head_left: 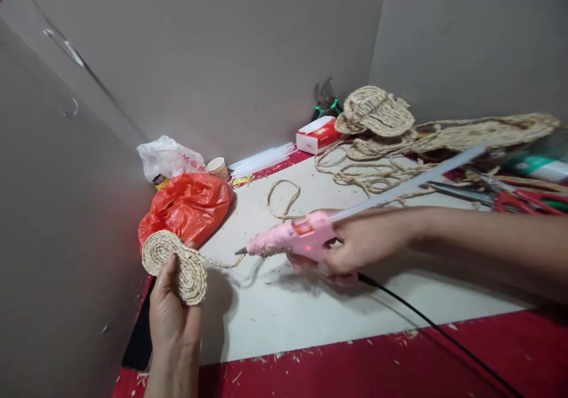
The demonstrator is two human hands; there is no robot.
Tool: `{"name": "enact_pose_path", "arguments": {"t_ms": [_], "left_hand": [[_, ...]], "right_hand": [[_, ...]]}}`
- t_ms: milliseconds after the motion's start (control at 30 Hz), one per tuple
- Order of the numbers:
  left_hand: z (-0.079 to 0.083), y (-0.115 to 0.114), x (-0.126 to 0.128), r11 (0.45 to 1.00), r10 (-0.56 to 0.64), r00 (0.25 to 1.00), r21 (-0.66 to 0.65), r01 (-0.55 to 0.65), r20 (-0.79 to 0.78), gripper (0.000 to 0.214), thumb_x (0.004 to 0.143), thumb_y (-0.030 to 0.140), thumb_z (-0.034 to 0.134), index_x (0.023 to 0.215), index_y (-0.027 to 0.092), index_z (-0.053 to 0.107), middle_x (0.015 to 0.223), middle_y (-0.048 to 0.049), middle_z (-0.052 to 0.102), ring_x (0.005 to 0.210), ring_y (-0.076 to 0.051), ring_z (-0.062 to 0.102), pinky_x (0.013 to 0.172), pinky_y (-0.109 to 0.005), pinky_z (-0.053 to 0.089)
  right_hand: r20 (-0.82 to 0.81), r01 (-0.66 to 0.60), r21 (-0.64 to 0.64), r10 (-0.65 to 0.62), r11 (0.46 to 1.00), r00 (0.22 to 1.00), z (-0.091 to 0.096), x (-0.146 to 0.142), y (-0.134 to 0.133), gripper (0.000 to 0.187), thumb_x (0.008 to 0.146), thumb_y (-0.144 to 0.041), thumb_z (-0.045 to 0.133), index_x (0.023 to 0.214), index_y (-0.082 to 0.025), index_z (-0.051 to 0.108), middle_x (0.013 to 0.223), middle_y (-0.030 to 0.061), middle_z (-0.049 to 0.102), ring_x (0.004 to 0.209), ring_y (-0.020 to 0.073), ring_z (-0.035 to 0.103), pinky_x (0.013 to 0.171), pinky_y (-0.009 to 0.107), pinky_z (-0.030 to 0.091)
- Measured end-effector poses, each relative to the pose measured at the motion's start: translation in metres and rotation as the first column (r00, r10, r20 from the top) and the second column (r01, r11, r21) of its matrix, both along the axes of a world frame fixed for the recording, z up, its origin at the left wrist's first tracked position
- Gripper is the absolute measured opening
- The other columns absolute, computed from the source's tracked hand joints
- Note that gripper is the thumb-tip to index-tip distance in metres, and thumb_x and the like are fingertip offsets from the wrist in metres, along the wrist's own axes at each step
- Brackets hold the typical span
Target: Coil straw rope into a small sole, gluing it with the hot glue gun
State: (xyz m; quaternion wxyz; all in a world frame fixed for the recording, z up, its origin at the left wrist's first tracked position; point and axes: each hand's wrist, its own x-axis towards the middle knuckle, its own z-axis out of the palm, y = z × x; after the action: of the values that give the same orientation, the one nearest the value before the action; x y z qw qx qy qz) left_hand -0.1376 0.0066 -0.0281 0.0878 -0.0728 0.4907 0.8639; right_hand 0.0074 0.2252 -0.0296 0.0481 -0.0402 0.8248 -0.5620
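Left hand [172,318] holds a coiled rope piece [190,277] near the red bag [193,206], contents hidden; a paper cup [217,167] sits behind it. Right hand [355,245] grips a glue gun [284,238] loaded with a glue stick [408,183].

The coiled piece [190,277] is showing rough, matt fibre. The glue gun [310,232] is showing crusted plastic, the bag [193,206] glossy plastic.
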Motion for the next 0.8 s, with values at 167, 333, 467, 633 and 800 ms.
{"name": "enact_pose_path", "arguments": {"t_ms": [167, 333, 467, 633, 800], "left_hand": [[0.000, 0.001, 0.006, 1.000, -0.008, 1.000, -0.024, 0.009, 0.029, 0.024, 0.080, 0.009, 0.056, 0.099, 0.014, 0.069, 0.083, -0.0064, 0.071, 0.073, -0.013, 0.067, 0.070, -0.025, 0.054], [0.000, 0.001, 0.013, 0.997, 0.019, 1.000, -0.077, -0.019, -0.002, 0.021, 0.077, 0.013, 0.060, 0.096, 0.016, 0.071, 0.089, -0.0047, 0.071, 0.075, -0.013, 0.066, 0.072, -0.026, 0.055], [-0.001, 0.002, 0.018, 0.992, 0.035, 0.999, -0.121, -0.037, -0.011, 0.022, 0.076, 0.014, 0.062, 0.095, 0.018, 0.071, 0.092, -0.0036, 0.071, 0.079, -0.014, 0.066, 0.069, -0.025, 0.055], [-0.003, 0.003, 0.022, 0.987, 0.004, 1.000, -0.161, -0.005, -0.002, 0.022, 0.075, 0.015, 0.064, 0.095, 0.020, 0.071, 0.091, -0.0023, 0.070, 0.079, -0.014, 0.065, 0.067, -0.023, 0.055], [-0.006, 0.003, 0.021, 0.980, -0.012, 1.000, -0.200, 0.008, -0.020, 0.022, 0.075, 0.016, 0.064, 0.095, 0.021, 0.071, 0.092, -0.0025, 0.070, 0.082, -0.015, 0.065, 0.068, -0.023, 0.055]], "right_hand": [[0.107, -0.025, -0.175, 0.044, 0.984, 0.993, 0.015, 0.001, -0.028, 0.032, 0.086, -0.036, 0.049, 0.096, -0.010, 0.064, 0.049, -0.0046, 0.042, 0.041, 0.0054, 0.039, 0.040, 0.017, 0.032], [-0.173, -0.004, -0.231, -0.037, 0.973, 0.984, 0.021, -0.015, -0.054, 0.041, 0.090, -0.036, 0.048, 0.124, -0.015, 0.055, 0.049, -0.0069, 0.041, 0.045, 0.0065, 0.044, 0.050, 0.018, 0.042], [-0.298, -0.010, -0.314, -0.088, 0.949, 0.951, 0.005, -0.025, -0.059, 0.042, 0.089, -0.034, 0.050, 0.127, -0.017, 0.056, 0.098, 0.0062, 0.066, 0.099, 0.0141, 0.059, 0.096, 0.028, 0.043], [-0.306, 0.015, -0.244, -0.092, 0.970, 0.947, -0.014, -0.022, -0.059, 0.038, 0.083, -0.029, 0.055, 0.118, -0.017, 0.061, 0.117, 0.0070, 0.062, 0.111, 0.0175, 0.055, 0.101, 0.032, 0.039], [-0.170, 0.125, -0.157, -0.151, 0.980, 0.974, -0.011, -0.020, -0.057, 0.023, 0.074, -0.036, 0.062, 0.077, -0.013, 0.058, 0.064, -0.0014, 0.054, 0.058, 0.0087, 0.049, 0.054, 0.020, 0.042]]}}
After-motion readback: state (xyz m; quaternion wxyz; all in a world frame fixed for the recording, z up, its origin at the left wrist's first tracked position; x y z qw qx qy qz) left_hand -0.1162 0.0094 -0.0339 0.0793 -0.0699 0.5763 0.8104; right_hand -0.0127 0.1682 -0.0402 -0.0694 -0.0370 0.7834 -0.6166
